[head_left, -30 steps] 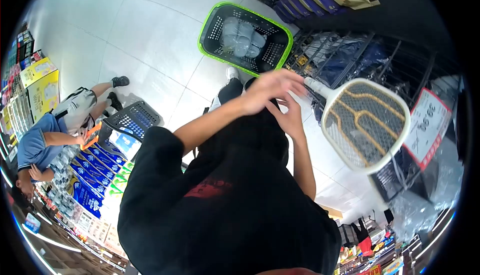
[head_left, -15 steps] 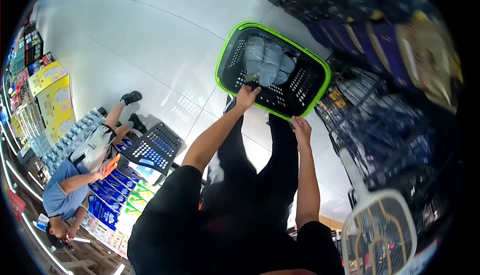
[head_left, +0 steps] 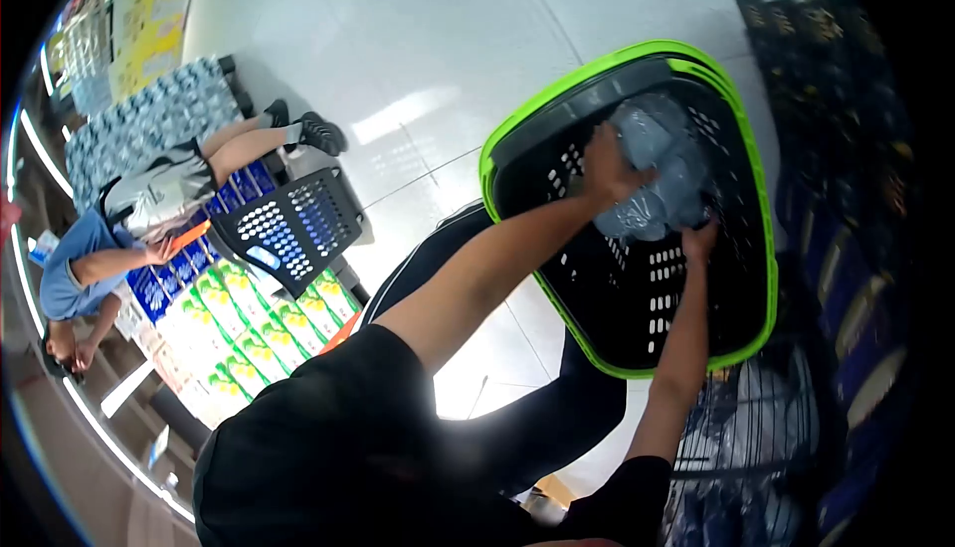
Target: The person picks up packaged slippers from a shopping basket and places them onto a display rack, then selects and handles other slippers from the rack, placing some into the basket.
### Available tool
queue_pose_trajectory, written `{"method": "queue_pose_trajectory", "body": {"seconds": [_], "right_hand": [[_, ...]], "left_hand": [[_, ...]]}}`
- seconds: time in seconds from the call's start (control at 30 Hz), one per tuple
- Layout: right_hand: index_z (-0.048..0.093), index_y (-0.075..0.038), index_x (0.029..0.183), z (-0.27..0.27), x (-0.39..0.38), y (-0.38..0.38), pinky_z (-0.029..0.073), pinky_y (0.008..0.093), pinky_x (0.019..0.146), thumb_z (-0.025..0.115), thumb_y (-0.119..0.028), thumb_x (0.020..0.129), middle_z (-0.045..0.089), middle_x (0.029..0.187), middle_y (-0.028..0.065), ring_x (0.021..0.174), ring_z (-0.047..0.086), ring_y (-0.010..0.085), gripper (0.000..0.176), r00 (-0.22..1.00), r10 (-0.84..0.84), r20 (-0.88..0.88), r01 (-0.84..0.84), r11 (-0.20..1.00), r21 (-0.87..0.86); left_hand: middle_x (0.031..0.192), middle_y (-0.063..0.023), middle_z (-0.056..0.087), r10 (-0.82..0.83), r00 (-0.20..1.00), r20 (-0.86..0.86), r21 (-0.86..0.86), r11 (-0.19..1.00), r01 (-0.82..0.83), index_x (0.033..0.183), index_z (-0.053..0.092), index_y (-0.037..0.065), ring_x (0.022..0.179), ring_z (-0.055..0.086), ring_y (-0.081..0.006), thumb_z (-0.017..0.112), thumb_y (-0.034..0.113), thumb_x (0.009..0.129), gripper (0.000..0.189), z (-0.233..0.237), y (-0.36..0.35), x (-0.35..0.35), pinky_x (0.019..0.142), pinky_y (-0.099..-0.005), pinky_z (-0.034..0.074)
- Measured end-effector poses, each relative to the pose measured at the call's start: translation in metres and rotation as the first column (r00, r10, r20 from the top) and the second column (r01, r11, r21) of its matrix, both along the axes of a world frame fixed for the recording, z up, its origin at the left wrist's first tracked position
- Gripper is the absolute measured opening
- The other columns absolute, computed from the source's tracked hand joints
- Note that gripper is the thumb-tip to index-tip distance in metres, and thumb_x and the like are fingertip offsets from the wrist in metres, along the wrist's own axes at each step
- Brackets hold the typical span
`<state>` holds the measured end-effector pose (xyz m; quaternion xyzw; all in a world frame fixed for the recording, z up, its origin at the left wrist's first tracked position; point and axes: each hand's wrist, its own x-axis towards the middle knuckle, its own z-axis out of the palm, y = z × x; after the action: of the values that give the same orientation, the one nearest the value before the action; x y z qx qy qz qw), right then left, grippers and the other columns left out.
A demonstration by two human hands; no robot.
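Grey-blue slippers (head_left: 652, 144) in clear plastic lie bunched inside a black shopping basket (head_left: 758, 239) with a bright green rim. Both my arms reach down into the basket. Against the left side of the slippers is my left hand (head_left: 609, 167), its fingers bent round the plastic and slightly smeared. My right hand (head_left: 699, 241) grips the near edge of the slippers, its fingertips partly hidden. The basket is on the floor close to my legs, its handle folded along the rim.
At the left a person in a blue shirt (head_left: 90, 244) holds an orange object (head_left: 189, 239), beside another dark basket (head_left: 288, 224). Stacked bottles (head_left: 149, 129) and green-white packs (head_left: 239, 328) stand nearby. Dark packaged goods (head_left: 826, 119) and a wire rack (head_left: 746, 418) line the right.
Both hands have left the basket's rim and gone inside onto the slippers. My view has come closer to the basket and turned. The electric swatter at the right is out of view.
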<state>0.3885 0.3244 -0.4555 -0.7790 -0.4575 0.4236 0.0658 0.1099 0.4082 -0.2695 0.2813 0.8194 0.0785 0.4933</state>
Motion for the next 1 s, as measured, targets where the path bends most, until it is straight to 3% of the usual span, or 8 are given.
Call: {"method": "queue_pose_trajectory", "body": {"seconds": [0.07,0.17,0.27,0.33,0.5,0.57,0.67,1.0], "right_hand": [[0.04,0.002,0.138,-0.005,-0.008,0.038,0.033,0.0413,0.112,0.088,-0.008,0.05,0.049,0.136,0.0211,0.129,0.045,0.0331,0.1,0.988,0.032,-0.152,-0.032,0.999,0.003],[0.036,0.002,0.14,0.011,-0.033,0.069,0.03,0.0421,0.114,0.09,-0.012,0.048,0.045,0.139,0.0209,0.134,0.039,0.0336,0.108,0.953,0.275,-0.13,-0.262,0.959,0.106],[0.038,-0.002,0.142,0.025,-0.051,0.075,0.029,0.0444,0.114,0.092,-0.021,0.047,0.043,0.141,0.0215,0.133,0.037,0.0365,0.111,0.973,0.23,-0.009,-0.23,0.973,0.009],[0.049,-0.007,0.135,0.078,-0.084,0.109,0.032,0.0446,0.112,0.091,-0.025,0.05,0.046,0.138,0.0225,0.13,0.04,0.0363,0.097,0.923,0.383,0.041,-0.341,0.862,-0.375],[0.058,-0.006,0.121,0.073,-0.097,0.098,0.038,0.0425,0.107,0.09,-0.026,0.053,0.053,0.131,0.0237,0.124,0.046,0.0365,0.078,0.961,0.209,0.181,-0.16,0.955,-0.251],[0.061,-0.002,0.113,0.092,-0.098,0.097,0.046,0.0411,0.096,0.088,-0.022,0.056,0.064,0.115,0.0228,0.109,0.06,0.0367,0.066,0.998,-0.019,-0.058,0.005,0.973,-0.231],[0.062,0.001,0.108,0.133,-0.104,0.068,0.049,0.0407,0.09,0.087,-0.018,0.057,0.068,0.107,0.0219,0.102,0.065,0.0348,0.061,0.997,-0.071,0.019,0.073,0.957,-0.279],[0.051,-0.007,0.121,0.331,-0.156,0.041,0.05,0.0495,0.089,0.081,-0.026,0.065,0.066,0.107,0.0261,0.104,0.063,0.0438,0.067,0.938,0.002,0.348,0.115,0.943,-0.314]], "left_hand": [[0.142,-0.0324,0.036,-0.158,0.978,-0.136,0.305,0.933,0.193,0.143,0.017,-0.013,0.135,0.038,-0.0415,0.094,0.039,0.054,0.129,-0.012,0.008,-0.003,0.113,-0.0387,0.033],[0.146,-0.0304,0.031,-0.069,0.995,-0.066,0.262,0.962,0.084,0.143,0.018,-0.012,0.139,0.031,-0.0392,0.095,0.046,0.048,0.135,-0.024,0.042,-0.024,0.117,-0.0389,0.026],[0.142,-0.0275,0.038,0.025,0.991,0.135,0.215,0.975,-0.054,0.142,0.021,-0.011,0.137,0.035,-0.036,0.095,0.053,0.04,0.141,-0.043,0.052,-0.055,0.115,-0.039,0.03],[0.136,-0.0256,0.044,-0.056,0.997,0.045,0.152,0.987,0.048,0.141,0.026,-0.009,0.133,0.039,-0.0361,0.094,0.056,0.038,0.14,-0.021,0.071,-0.077,0.113,-0.0402,0.033],[0.127,-0.0237,0.049,-0.28,0.958,-0.06,0.037,0.958,0.283,0.132,0.039,-0.005,0.127,0.044,-0.0377,0.095,0.055,0.035,0.127,-0.024,0.084,-0.097,0.11,-0.0414,0.037],[0.127,-0.0243,0.05,-0.284,0.956,-0.066,0.025,0.958,0.286,0.13,0.039,-0.005,0.126,0.047,-0.0378,0.095,0.054,0.035,0.124,-0.01,0.087,-0.101,0.108,-0.0405,0.039],[0.125,-0.0245,0.055,-0.244,0.957,0.157,0.014,0.969,0.245,0.127,0.038,-0.004,0.119,0.055,-0.0375,0.094,0.053,0.038,0.119,0.028,0.068,-0.113,0.103,-0.0385,0.044],[0.111,-0.023,0.062,-0.347,0.938,0.003,0.256,0.907,0.335,0.11,0.05,-0.003,0.106,0.062,-0.0372,0.092,0.044,0.044,0.092,0.184,0.02,-0.107,0.093,-0.0413,0.049]]}}
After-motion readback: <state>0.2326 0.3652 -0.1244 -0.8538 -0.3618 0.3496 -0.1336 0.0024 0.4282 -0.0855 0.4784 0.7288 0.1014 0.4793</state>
